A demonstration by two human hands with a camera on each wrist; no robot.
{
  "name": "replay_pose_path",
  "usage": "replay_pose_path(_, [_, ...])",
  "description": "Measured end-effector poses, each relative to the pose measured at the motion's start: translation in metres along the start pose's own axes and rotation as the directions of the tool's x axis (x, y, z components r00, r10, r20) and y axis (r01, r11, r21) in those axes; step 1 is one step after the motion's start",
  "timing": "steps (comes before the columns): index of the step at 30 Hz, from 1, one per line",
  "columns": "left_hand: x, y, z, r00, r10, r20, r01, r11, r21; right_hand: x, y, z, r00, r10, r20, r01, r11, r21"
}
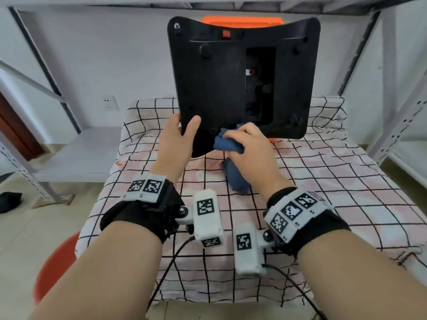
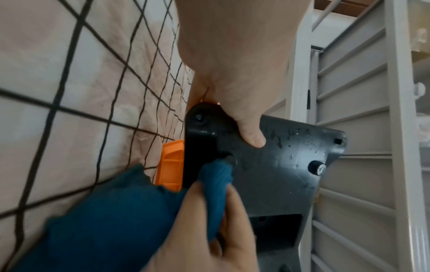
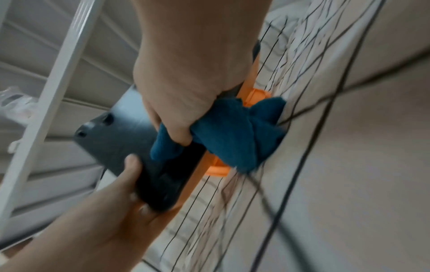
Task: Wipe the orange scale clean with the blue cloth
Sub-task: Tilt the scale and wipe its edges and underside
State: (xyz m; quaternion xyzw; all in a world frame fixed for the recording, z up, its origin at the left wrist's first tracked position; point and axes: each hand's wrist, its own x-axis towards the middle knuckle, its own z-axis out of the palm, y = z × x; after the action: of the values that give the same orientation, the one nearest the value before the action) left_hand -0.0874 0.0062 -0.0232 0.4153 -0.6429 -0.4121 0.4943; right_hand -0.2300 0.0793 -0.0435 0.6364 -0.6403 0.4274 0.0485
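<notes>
The scale (image 1: 242,77) stands on edge on the table, its black underside toward me and the orange body (image 1: 241,20) showing behind the top. My left hand (image 1: 176,142) grips the lower left corner, thumb on the black face (image 2: 279,174). My right hand (image 1: 248,140) holds the bunched blue cloth (image 1: 227,144) and presses it against the bottom edge of the underside. In the right wrist view the cloth (image 3: 232,132) bulges out of the fist and partly covers the orange rim (image 3: 217,169). Droplets speckle the black face in the left wrist view.
A pink and white checked sheet (image 1: 312,181) covers the table. Grey metal shelf posts (image 1: 397,116) rise on both sides and a shelf board runs overhead. A red stool (image 1: 53,262) sits low at the left. Black cables (image 1: 166,273) trail off the near edge.
</notes>
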Motion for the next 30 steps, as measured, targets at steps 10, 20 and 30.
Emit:
replay_pose_path(10, [0.0, -0.003, 0.003, 0.999, -0.025, -0.039, 0.024, 0.999, -0.033, 0.02, 0.055, -0.059, 0.663, 0.452, -0.597, -0.373, 0.891, 0.261])
replay_pose_path(20, [-0.006, -0.002, 0.02, 0.986, -0.085, -0.146, 0.043, 0.962, -0.269, 0.028, 0.035, -0.013, 0.527, 0.821, -0.218, -0.437, 0.482, 0.759])
replay_pose_path(30, [-0.002, 0.002, 0.011, 0.995, -0.072, -0.065, 0.052, 0.961, -0.273, 0.036, 0.044, -0.024, 0.336, 0.927, -0.169, -0.231, 0.255, 0.939])
